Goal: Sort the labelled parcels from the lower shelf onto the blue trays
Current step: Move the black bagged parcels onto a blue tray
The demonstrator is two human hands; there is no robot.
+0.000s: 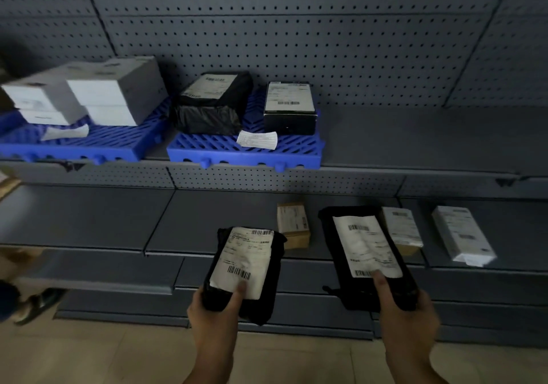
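My left hand (215, 309) grips a small black bag parcel (246, 268) with a white label, thumb on the label, held in front of the lower shelf. My right hand (406, 312) grips a larger flat black parcel (364, 253) by its near end, thumb on its label. On the lower shelf (89, 220) lie a small brown box (292, 225), a tan labelled parcel (401, 229) and a white parcel (462, 235). Two blue trays stand on the upper shelf: the left tray (89, 143) bears white boxes (98, 93), the right tray (246, 155) a black bag parcel (213, 101) and a black box (289, 107).
A loose paper slip (257, 139) lies on the right tray, and another slip (65, 132) on the left tray. Grey pegboard (296, 27) backs the shelves. Bare upper shelf (430, 137) extends right of the trays. A sandalled foot (35, 306) shows at lower left on the tiled floor.
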